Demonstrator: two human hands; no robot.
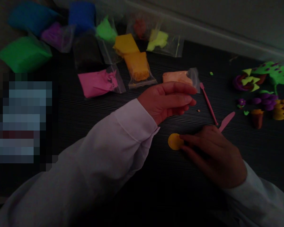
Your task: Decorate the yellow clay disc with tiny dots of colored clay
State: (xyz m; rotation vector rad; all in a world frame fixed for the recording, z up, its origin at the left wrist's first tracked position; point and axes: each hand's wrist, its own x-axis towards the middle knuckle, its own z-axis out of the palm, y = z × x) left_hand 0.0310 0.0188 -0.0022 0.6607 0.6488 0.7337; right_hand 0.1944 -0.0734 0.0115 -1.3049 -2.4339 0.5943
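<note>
A flat, round disc of yellow modelling clay (174, 142) is over the dark table, its right edge between the thumb and forefinger of my right hand (214, 156). That hand is closed in a pinch on it. My left hand (168, 102) is held above and to the left of the disc with its fingers stretched out, and nothing shows in it. Behind its fingers lies a bag of peach clay (176, 76), partly covered. A pink modelling stick (209, 104) and a pink plastic knife (227, 120) lie beyond my right hand, which hides part of the knife.
Bags of clay line the back and left: pink (97, 83), orange (137, 64), green (25, 53), blue (82, 15) and several others. Finished clay figures, including a brown pot (257, 119) and a green tree-like piece (274, 74), stand at right. A blurred-out device (25, 116) lies left.
</note>
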